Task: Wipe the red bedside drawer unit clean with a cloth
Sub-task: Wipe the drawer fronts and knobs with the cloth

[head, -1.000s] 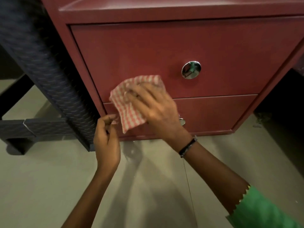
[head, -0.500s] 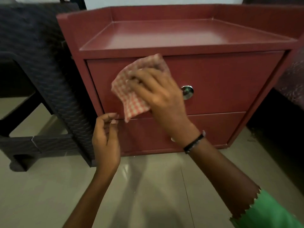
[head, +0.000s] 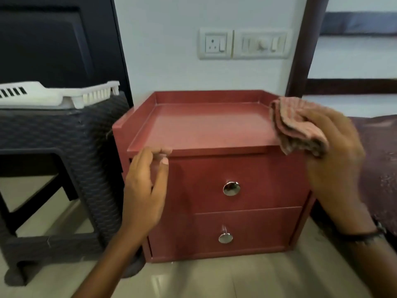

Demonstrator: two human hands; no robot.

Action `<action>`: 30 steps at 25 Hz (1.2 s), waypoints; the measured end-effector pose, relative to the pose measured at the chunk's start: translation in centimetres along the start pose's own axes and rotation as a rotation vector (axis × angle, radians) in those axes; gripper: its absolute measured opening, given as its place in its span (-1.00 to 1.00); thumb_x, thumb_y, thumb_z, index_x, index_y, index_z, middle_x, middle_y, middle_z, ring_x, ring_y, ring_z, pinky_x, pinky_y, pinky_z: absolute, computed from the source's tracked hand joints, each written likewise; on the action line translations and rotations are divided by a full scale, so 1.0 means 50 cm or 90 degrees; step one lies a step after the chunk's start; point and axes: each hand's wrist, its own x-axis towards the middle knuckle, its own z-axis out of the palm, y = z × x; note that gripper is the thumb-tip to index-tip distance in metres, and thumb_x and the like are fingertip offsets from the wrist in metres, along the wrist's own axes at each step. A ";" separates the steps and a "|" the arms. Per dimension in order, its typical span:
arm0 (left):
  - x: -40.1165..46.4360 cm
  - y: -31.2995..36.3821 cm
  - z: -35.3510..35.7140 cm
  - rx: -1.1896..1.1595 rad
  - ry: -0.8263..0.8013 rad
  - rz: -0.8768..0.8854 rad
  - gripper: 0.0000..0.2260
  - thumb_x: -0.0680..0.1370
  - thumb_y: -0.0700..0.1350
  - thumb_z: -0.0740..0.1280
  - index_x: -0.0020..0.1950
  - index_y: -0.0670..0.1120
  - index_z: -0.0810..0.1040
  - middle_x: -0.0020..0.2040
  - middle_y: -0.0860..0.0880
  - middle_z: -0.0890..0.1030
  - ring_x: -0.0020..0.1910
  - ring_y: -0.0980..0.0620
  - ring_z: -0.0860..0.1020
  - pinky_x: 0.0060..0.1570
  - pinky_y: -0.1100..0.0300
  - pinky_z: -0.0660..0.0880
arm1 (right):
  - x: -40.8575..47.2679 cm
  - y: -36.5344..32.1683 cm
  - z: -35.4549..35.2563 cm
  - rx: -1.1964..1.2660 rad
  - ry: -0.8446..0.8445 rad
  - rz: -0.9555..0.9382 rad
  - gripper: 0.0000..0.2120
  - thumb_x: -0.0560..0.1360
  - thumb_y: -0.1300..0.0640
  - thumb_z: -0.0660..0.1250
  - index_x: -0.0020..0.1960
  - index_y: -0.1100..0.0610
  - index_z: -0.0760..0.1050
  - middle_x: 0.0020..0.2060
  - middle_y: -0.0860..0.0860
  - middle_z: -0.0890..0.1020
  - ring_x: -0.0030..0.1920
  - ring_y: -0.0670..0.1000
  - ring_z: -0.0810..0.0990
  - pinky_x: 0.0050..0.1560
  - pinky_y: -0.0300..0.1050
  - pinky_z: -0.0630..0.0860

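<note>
Standing on the pale tiled floor against the white wall, the red bedside drawer unit fills the middle of the view, its two drawers shut, each with a round chrome knob, upper knob and lower knob. Its top is a shallow tray with a low raised rim on the left, far and right sides. The right hand bunches the checked cloth in its fingers at the near right corner of that top, the cloth blurred and partly hanging over the front edge. The left hand is loosely spread, with its fingertips at the front lip of the top near the left corner, above the upper drawer. A dark bracelet circles the right wrist. To the left stands a dark woven stool carrying a white plastic tray. On the wall behind sits a socket and switch plate.
</note>
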 end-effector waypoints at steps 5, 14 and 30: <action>0.205 0.033 -0.050 0.128 -0.117 0.063 -0.84 0.64 -0.10 0.20 0.08 -0.04 0.56 0.04 0.09 0.58 0.07 0.12 0.52 0.09 0.17 0.43 | 0.129 0.014 0.059 -0.024 -0.630 0.053 -0.63 0.51 -0.09 0.29 0.28 -0.03 0.42 0.16 0.03 0.60 0.17 0.12 0.56 0.20 0.06 0.47; 0.354 -0.102 -0.055 0.195 -0.260 -0.086 -0.86 0.61 -0.07 0.24 0.11 0.05 0.56 0.05 0.10 0.61 0.07 0.13 0.57 0.05 0.20 0.46 | 0.318 0.155 0.440 -0.126 -0.675 0.113 -0.33 0.45 -0.45 0.02 0.50 -0.26 0.02 0.46 -0.05 0.34 0.42 0.22 0.35 0.43 0.33 0.16; 0.326 -0.054 -0.062 0.127 -0.216 -0.238 -0.81 0.64 -0.31 0.15 0.12 -0.17 0.53 0.04 -0.11 0.58 0.01 0.26 0.52 0.11 0.58 0.33 | 0.136 -0.220 0.259 0.113 -0.679 -0.293 -0.40 0.51 -0.27 0.02 0.47 -0.04 0.23 0.43 0.09 0.36 0.42 0.19 0.30 0.41 0.21 0.19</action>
